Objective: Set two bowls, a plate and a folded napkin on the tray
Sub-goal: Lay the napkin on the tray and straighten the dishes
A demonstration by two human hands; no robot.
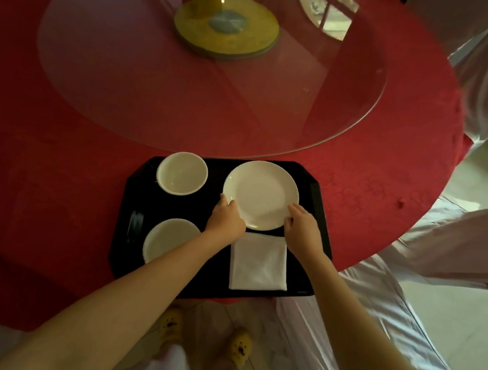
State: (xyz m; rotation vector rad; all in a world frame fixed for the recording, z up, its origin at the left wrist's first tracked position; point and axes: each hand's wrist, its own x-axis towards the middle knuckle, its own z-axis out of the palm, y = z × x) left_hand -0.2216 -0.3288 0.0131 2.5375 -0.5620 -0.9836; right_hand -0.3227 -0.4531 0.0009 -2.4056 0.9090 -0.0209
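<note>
A black tray (314, 192) lies at the near edge of the red table. On it a white plate (261, 194) sits at the far right, held at its near rim by both hands: my left hand (225, 217) on its left side, my right hand (303, 225) on its right side. One white bowl (181, 173) stands at the tray's far left. A second white bowl (165, 236) sits at the near left, partly hidden by my left forearm. A folded white napkin (258, 263) lies at the near right, just below the plate.
A round glass turntable (127, 82) with a yellow hub (226, 26) covers the middle of the red tablecloth (41, 178). White-covered chairs (456, 243) stand to the right and near right. My feet in yellow slippers show below the table edge.
</note>
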